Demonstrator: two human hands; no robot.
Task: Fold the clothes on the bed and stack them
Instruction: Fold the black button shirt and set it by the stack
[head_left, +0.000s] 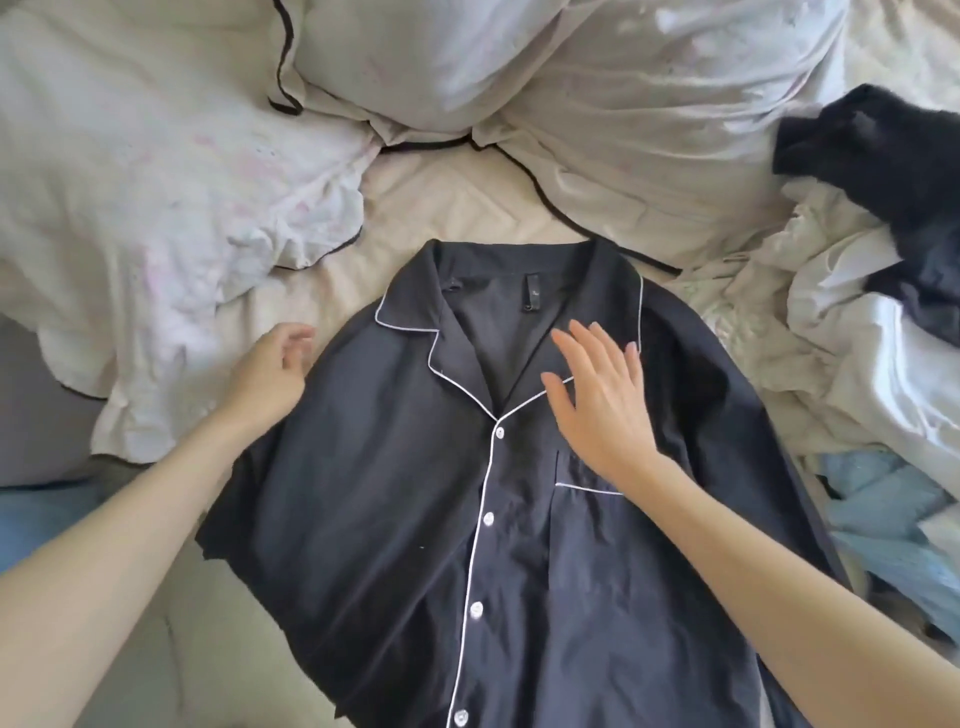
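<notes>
On the cream quilted bed (441, 208), a dark navy button-front pyjama shirt with white piping (415, 519) lies flat, front up, collar toward the pillows. Right hand (597, 400) rests on its chest, fingers straight. Left hand (270, 369) sits at the shoulder edge, fingers loosely curled; grip cannot be confirmed.

- Shirt (395, 519): hem cut off by the bottom edge.
- Right hand (597, 400): covers part of the collar piping.
- Neck label (532, 292): print too small to read.
- Dark garment (893, 171): cut off at the right edge.
</notes>
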